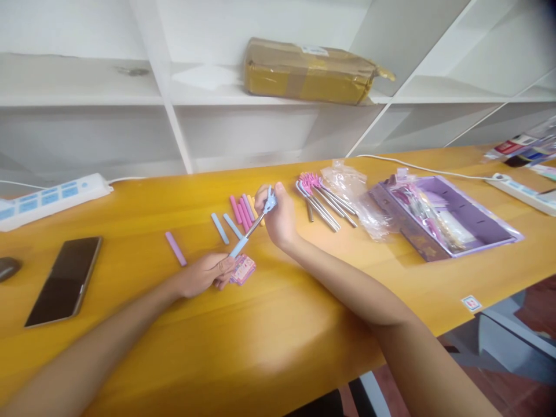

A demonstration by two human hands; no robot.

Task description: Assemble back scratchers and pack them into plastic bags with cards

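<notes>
My left hand [206,274] is closed round the lower end of a light blue tube [237,247]. A thin metal rod [255,225] runs up from that tube to a light blue shaped head [270,200], which my right hand [278,215] grips. Tube and rod line up at a slant above the table. Beside my left hand lies a small stack of pink printed cards [244,270]. Loose light blue tubes [220,228], several pink tubes [241,214] and a purple tube [175,248] rest nearby. Right of my right hand are several metal rods [324,208] with pink heads [311,182].
Crumpled clear plastic bags [362,202] lie beside a purple box [482,217] holding wrapped items. A phone [65,281] and power strip [56,197] are at left. Another power strip [527,194] and bottles [523,145] are at right. A taped parcel [310,72] sits on the shelf.
</notes>
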